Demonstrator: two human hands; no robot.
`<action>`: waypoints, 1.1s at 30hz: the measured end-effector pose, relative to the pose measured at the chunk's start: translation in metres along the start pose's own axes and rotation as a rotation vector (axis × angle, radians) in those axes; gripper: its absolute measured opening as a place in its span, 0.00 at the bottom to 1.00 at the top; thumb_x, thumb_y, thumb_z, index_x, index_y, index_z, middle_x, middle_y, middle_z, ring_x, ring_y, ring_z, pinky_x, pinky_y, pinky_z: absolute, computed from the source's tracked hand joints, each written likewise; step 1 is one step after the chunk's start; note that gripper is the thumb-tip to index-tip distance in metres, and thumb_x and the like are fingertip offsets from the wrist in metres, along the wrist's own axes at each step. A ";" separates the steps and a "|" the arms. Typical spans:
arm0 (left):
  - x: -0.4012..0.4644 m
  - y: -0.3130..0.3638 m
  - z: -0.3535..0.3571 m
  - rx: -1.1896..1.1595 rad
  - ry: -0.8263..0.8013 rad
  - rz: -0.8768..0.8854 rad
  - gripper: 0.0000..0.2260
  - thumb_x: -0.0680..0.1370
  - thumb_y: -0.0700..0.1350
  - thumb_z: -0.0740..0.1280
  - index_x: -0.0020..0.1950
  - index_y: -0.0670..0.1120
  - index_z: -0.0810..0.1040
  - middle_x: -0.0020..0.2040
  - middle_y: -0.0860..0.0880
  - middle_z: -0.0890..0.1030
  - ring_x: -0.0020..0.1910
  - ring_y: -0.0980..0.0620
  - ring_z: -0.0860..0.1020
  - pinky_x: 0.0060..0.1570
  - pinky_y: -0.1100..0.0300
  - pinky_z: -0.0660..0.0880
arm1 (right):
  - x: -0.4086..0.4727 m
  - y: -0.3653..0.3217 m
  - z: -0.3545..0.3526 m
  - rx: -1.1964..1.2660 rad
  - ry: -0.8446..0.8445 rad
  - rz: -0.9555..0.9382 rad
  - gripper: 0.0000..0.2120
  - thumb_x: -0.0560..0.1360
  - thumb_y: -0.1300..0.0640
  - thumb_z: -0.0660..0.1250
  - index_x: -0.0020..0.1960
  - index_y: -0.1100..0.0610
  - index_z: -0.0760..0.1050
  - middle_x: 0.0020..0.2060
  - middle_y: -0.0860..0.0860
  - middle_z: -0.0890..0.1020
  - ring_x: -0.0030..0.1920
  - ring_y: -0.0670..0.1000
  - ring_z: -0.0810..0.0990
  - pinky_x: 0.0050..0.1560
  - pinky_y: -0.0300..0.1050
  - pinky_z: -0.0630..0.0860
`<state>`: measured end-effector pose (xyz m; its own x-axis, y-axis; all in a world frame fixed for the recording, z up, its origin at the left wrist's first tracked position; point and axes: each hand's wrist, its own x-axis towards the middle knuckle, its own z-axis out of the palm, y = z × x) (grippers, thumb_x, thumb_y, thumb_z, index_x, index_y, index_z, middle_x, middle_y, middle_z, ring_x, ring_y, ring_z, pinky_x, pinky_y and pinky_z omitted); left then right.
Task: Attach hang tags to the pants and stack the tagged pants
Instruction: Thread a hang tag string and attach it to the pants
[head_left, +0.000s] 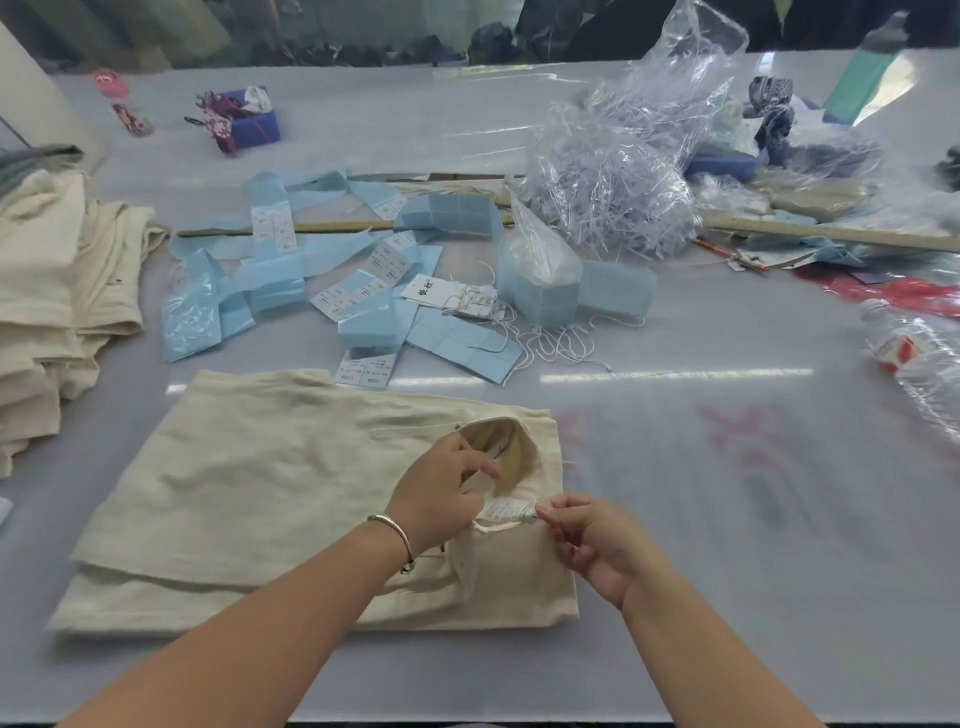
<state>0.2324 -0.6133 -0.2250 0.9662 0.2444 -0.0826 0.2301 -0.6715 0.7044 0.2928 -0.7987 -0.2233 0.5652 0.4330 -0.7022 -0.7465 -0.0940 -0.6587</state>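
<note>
Folded cream pants (249, 499) lie on the table in front of me, waistband to the right and spread open. My left hand (441, 488) holds the waistband fabric beside a small white label (506, 509) sewn inside. My right hand (592, 540) pinches the right end of that label between thumb and fingertips. White hang tags with strings (457, 296) lie in the middle of the table among blue paper packets (374, 325). A stack of cream pants (47, 291) sits at the left edge.
A clear bag of plastic fasteners (618, 192) stands at the back right. A plastic bottle (919, 364) lies at the right edge. Loose white strings (561, 345) lie behind the pants. A long wooden stick (831, 234) crosses the table.
</note>
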 end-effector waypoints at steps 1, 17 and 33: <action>0.000 0.001 -0.001 -0.019 0.004 -0.007 0.15 0.69 0.33 0.66 0.44 0.52 0.83 0.41 0.55 0.70 0.32 0.64 0.71 0.34 0.74 0.64 | -0.003 0.003 0.001 0.013 0.005 -0.004 0.13 0.71 0.69 0.70 0.30 0.57 0.78 0.24 0.47 0.73 0.24 0.42 0.69 0.22 0.33 0.65; -0.012 -0.001 -0.027 -0.029 -0.088 0.135 0.12 0.72 0.35 0.66 0.51 0.45 0.84 0.47 0.52 0.73 0.33 0.60 0.70 0.39 0.71 0.67 | -0.015 -0.033 0.031 0.174 0.054 -0.080 0.03 0.72 0.66 0.64 0.41 0.62 0.76 0.33 0.53 0.74 0.31 0.47 0.70 0.21 0.34 0.67; 0.041 -0.257 -0.214 0.330 0.297 -0.354 0.07 0.76 0.42 0.61 0.44 0.48 0.78 0.46 0.52 0.77 0.52 0.50 0.72 0.46 0.57 0.72 | 0.114 -0.042 0.300 -0.295 -0.291 -0.295 0.09 0.77 0.63 0.64 0.37 0.60 0.72 0.34 0.56 0.78 0.30 0.49 0.71 0.32 0.40 0.66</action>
<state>0.1880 -0.2810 -0.2585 0.7599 0.6489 -0.0383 0.6045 -0.6839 0.4085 0.2834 -0.4767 -0.1944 0.5842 0.7073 -0.3980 -0.4151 -0.1610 -0.8954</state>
